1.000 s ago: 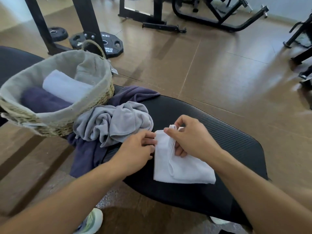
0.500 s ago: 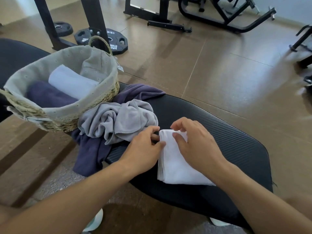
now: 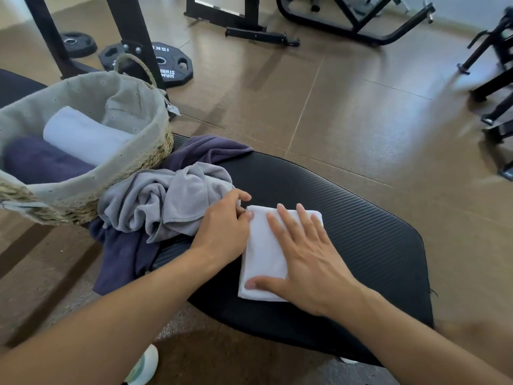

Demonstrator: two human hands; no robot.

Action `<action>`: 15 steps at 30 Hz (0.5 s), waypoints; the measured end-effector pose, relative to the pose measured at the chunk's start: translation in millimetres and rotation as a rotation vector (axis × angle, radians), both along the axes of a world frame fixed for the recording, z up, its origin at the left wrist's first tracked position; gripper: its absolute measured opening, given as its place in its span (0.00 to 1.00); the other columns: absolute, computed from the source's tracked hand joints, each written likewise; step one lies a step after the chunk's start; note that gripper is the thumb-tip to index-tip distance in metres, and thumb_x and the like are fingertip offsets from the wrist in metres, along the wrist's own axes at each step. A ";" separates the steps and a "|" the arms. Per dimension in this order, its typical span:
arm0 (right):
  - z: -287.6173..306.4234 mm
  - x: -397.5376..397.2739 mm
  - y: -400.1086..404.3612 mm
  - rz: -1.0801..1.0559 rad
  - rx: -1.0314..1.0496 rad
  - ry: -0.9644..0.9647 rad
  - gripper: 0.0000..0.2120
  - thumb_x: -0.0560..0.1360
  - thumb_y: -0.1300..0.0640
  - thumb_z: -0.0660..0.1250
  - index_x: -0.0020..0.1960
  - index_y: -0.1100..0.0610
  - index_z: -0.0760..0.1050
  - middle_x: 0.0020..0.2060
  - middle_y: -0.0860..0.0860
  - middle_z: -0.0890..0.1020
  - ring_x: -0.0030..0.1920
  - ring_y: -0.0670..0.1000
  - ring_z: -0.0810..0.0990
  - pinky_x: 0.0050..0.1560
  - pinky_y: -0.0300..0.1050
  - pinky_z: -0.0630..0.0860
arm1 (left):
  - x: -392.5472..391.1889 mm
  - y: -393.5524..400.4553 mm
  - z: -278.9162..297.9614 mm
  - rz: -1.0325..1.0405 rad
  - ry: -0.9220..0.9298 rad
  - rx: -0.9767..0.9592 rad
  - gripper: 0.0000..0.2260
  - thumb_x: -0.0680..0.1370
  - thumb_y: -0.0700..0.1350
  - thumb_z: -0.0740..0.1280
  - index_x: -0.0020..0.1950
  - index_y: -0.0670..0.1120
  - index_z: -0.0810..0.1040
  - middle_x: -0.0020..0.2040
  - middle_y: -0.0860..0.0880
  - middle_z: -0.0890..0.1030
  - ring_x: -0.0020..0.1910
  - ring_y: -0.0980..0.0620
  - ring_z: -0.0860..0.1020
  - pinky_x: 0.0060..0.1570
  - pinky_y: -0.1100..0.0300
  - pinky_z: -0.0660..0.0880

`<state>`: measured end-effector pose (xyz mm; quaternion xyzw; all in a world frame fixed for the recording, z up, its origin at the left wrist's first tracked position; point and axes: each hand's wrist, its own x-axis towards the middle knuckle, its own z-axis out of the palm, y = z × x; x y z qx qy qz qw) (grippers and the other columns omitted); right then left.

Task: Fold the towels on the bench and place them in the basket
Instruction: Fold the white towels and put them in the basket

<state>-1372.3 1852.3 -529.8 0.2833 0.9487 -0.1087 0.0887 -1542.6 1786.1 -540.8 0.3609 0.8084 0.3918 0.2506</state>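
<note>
A small white towel [image 3: 263,254], folded into a neat rectangle, lies flat on the black ribbed pad of a workout bench [image 3: 347,218]. The right hand [image 3: 308,262] rests palm-down on top of it, fingers spread wide and flat, thumb stretched toward the towel's near corner. The left hand [image 3: 224,226] sits at the towel's left edge, fingers curled together with the tips touching the far left corner; whether they actually pinch the cloth cannot be told. Just left of the hands, a crumpled light grey towel [image 3: 163,201] is heaped on a dark purple towel [image 3: 125,254] that hangs off the bench's side. Touching that pile is a woven basket [image 3: 130,173] with a grey cloth lining and a rope handle; inside lie a rolled white towel [image 3: 80,134] and a dark purple one [image 3: 39,162], side by side. On the floor behind the basket lies a black weight plate [image 3: 172,65] with raised lettering, seen upside down, reading "15K" and "HAM STRE", the rest hidden. A smaller plate [image 3: 77,44] lies farther left. The floor [image 3: 347,107] is large brown glossy tiles, and black metal frames of gym machines [image 3: 347,26] stand along the far side. A pale shoe [image 3: 144,365] shows below the left forearm.
</note>
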 end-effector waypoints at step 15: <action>0.3 6.4 -4.1 0.001 0.014 0.033 0.64 0.62 0.13 0.48 0.81 0.52 0.28 0.80 0.48 0.30 0.77 0.51 0.22 0.80 0.59 0.34 | 23.3 -18.7 -7.4 -0.429 0.478 0.062 0.26 0.83 0.53 0.45 0.78 0.47 0.66 0.80 0.51 0.63 0.81 0.55 0.55 0.79 0.57 0.46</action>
